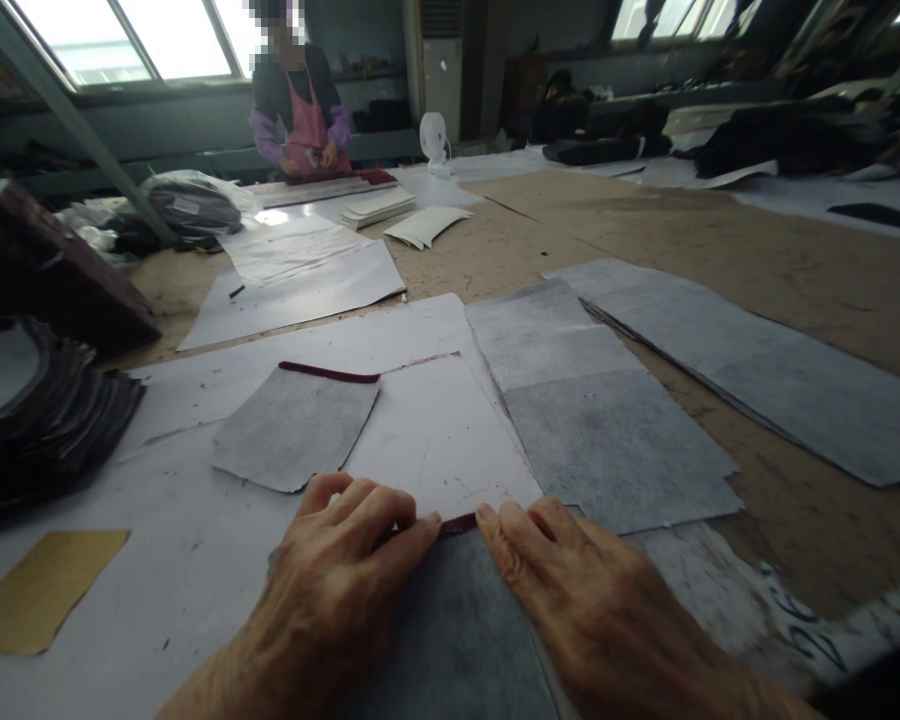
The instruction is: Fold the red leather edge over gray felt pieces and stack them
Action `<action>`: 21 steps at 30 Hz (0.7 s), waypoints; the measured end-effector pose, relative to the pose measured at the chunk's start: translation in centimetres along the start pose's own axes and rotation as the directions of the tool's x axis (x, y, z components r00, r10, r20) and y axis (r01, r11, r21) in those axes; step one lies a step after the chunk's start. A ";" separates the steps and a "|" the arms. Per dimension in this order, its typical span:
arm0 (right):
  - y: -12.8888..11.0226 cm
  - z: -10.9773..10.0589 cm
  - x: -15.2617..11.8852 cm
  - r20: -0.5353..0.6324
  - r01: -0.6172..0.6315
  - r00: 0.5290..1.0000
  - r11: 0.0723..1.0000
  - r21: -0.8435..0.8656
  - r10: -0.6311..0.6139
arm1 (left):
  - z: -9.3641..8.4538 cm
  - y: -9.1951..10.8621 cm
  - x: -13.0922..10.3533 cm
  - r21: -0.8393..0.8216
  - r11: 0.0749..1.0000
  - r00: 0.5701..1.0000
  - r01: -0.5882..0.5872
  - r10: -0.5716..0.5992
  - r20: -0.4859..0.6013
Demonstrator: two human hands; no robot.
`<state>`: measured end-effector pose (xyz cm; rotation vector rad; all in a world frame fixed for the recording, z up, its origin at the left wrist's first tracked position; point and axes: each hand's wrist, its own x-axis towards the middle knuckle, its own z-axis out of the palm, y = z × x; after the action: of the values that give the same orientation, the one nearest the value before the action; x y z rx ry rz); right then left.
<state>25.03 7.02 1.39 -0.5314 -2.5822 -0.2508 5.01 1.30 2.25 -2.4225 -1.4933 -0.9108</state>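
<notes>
Directly before me lies a grey fabric panel (461,620) with a dark red folded edge (459,524) on its far side. My left hand (345,570) has its fingers bent and closed at the left part of that edge, thumb pressed on the fold. At the right part, my right hand (570,570) pinches the same edge, its thumb a short gap from the left one. Parts of the panel are hidden under both hands. Beyond my left hand rests a smaller grey piece (296,425) with a dark red strip along its far edge.
White sheets (435,430) cover the table around the work. Grey panels lie to the right (607,430) and farther right (757,370). A stack of dark pieces (45,420) and a tan card (49,590) are at left. A person in a pink apron (307,120) works across the table.
</notes>
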 end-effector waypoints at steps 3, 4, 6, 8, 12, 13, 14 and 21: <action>-0.1 0.1 -0.1 0.024 0.018 1.000 1.000 -0.020 -0.018 | -0.6 -0.5 -0.7 -0.020 0.998 0.998 -0.055 0.055 0.039; -0.1 0.1 -0.1 0.023 0.027 0.999 0.999 -0.028 -0.026 | -0.7 -0.6 -0.9 -0.027 0.998 0.997 -0.063 0.064 0.043; -0.1 0.2 -0.1 0.016 0.042 0.999 0.998 -0.042 -0.042 | -0.6 -0.6 -1.0 -0.031 0.996 0.996 -0.078 0.079 0.050; -0.1 0.1 -0.1 -0.003 0.050 0.999 0.998 -0.045 -0.050 | -0.4 -0.5 -1.0 -0.023 0.995 0.994 -0.095 0.096 0.061; -0.3 0.1 0.0 -0.036 0.084 0.996 0.996 -0.010 -0.084 | -0.1 -0.6 -0.8 -0.016 0.993 0.992 -0.116 0.116 0.044; -0.4 0.2 0.1 -0.035 0.099 0.995 0.995 -0.003 -0.099 | -0.1 -0.6 -0.8 -0.019 0.993 0.992 -0.120 0.121 0.040; -0.5 0.2 0.2 -0.029 0.111 0.993 0.994 0.002 -0.111 | -0.1 -0.7 -0.7 -0.019 0.992 0.991 -0.125 0.126 0.038; 1.4 -0.3 0.5 0.006 0.043 0.999 0.974 0.222 -0.045 | 0.1 -0.7 -0.9 -0.002 0.998 0.995 -0.069 0.069 0.070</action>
<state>25.34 8.37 2.02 -0.3948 -2.5916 0.0276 4.18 1.00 1.55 -2.5134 -1.4217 -0.8194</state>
